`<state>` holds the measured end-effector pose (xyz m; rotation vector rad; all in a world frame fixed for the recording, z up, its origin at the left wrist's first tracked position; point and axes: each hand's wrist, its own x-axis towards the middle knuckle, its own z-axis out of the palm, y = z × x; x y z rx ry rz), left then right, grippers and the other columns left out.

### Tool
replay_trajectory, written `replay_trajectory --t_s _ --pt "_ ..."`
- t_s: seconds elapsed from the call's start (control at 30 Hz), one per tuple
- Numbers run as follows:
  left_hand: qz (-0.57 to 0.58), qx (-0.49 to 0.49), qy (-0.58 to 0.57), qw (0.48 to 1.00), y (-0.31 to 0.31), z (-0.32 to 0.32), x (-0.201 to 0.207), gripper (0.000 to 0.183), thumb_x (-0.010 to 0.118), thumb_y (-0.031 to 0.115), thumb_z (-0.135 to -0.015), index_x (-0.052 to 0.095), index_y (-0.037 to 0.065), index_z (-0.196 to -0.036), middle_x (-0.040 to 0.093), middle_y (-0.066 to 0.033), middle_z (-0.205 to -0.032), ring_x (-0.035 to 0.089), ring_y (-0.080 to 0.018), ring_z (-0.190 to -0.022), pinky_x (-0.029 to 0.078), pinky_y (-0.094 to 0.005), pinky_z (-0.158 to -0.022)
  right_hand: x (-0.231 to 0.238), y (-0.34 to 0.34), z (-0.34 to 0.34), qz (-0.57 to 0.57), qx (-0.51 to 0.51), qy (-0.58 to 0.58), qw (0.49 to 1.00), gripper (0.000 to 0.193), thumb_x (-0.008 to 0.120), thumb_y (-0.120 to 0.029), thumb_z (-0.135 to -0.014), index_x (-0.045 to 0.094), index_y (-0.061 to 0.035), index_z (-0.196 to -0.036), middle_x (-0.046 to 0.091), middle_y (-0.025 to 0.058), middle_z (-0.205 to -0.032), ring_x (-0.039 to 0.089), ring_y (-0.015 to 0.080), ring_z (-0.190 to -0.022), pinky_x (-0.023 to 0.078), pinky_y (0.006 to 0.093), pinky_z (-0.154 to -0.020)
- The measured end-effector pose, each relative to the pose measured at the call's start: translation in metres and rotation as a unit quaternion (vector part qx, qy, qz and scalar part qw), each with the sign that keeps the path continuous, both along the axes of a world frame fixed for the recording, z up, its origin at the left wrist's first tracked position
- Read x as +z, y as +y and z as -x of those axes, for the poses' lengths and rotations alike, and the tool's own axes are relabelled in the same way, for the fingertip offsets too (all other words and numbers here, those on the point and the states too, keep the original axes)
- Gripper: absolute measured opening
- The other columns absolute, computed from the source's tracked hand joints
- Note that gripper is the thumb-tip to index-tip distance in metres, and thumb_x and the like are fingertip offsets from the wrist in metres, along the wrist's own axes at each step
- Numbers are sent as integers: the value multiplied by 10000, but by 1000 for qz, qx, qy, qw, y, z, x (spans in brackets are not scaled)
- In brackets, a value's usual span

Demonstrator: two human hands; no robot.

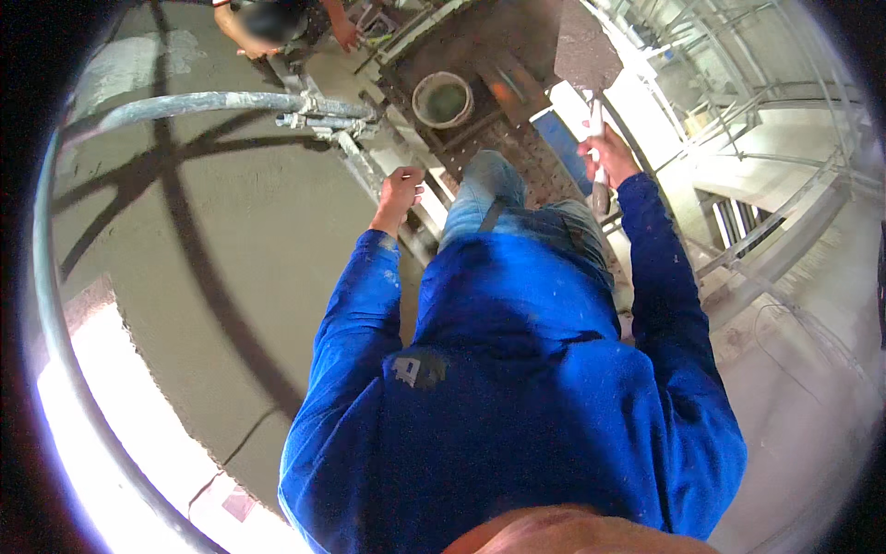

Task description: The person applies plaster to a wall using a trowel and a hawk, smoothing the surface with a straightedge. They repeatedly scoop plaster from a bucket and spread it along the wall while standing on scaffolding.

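My right hand (611, 155) is closed around the pale handle of a trowel (589, 51), held out in front at the right. Its broad blade is grey and points away from me. My left hand (400, 196) is held out beside a scaffold pole (360, 164). Its fingers are loosely bent, slightly apart, and nothing shows in them. A round bucket (420, 103) with greenish-grey contents stands ahead of my legs, between the two hands and farther off.
Grey plastered wall (231, 231) fills the left, crossed by shadows. A curved-looking scaffold rail (212, 103) runs along it. At the far left, another person's hand (346, 35) shows. A blue board (561, 148) lies near the trowel; more scaffold tubes (784, 88) stand at right.
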<state>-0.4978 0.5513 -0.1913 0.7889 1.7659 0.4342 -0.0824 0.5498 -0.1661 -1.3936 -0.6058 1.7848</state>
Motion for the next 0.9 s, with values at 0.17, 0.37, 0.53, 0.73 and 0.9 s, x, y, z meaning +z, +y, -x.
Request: replay_trajectory --t_s 0.17,0.37,0.53,0.73,0.9 --pt "50 -66 56 995 5 -16 -38 234 639 217 -805 595 37 -949 592 -31 -739 559 -100 -607 442 -246 -489 -46 20 26 41 -19 0 999 180 499 -242 -877 429 -77 -873 441 11 -588 430 118 -388 383 293 -358" --pt "100 -113 10 988 62 -52 -137 240 628 211 -820 606 25 -970 620 -41 -824 578 -115 -659 463 -259 -535 -81 24 52 198 -70 103 972 266 524 -308 -905 438 -106 -1056 455 9 -630 422 112 -403 375 283 -372" --pt "-42 -271 57 960 175 -116 -282 345 563 316 -838 604 6 -984 633 -148 -858 614 -254 -791 468 -370 -712 -131 75 63 203 -109 82 970 316 528 -312 -907 449 -91 -1119 455 4 -678 431 84 -472 379 255 -428" --pt "5 -319 247 915 286 -202 -418 400 543 373 -840 590 28 -1036 627 -190 -984 595 -367 -928 459 -442 -814 -198 102 50 237 -109 27 965 303 517 -311 -911 453 -101 -1119 433 -6 -660 404 77 -454 344 225 -400" --pt "-34 -615 349 706 307 -205 -467 291 613 223 -792 568 57 -1027 586 -195 -1034 616 -328 -854 478 -439 -780 -219 97 50 255 -147 35 955 180 462 -233 -931 445 -92 -1041 430 6 -628 404 93 -405 353 248 -369"
